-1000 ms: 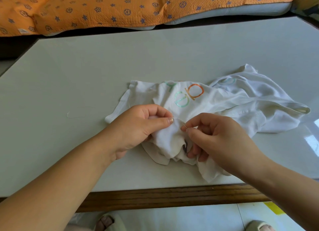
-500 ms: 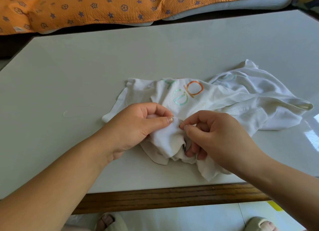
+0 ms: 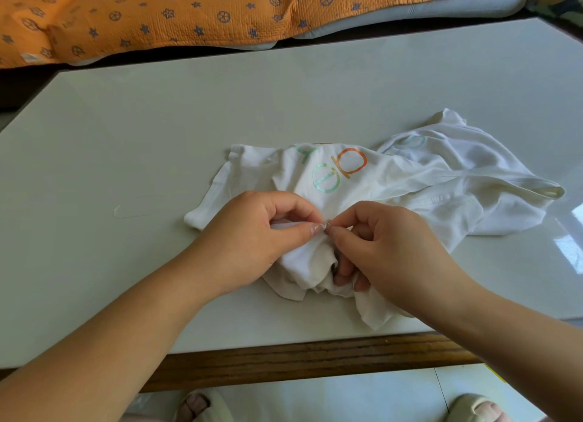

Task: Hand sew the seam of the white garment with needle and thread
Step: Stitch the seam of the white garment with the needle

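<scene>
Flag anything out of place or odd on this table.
A thin pale strand, likely loose thread, lies curled on the table left of the white garment, apart from it. The garment is crumpled, bunched where the left hand grips it and the right hand pinches the needle. Nothing looks spilled or torn.

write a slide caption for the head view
Left hand and right hand pinch a fold of the white garment on the table
</scene>
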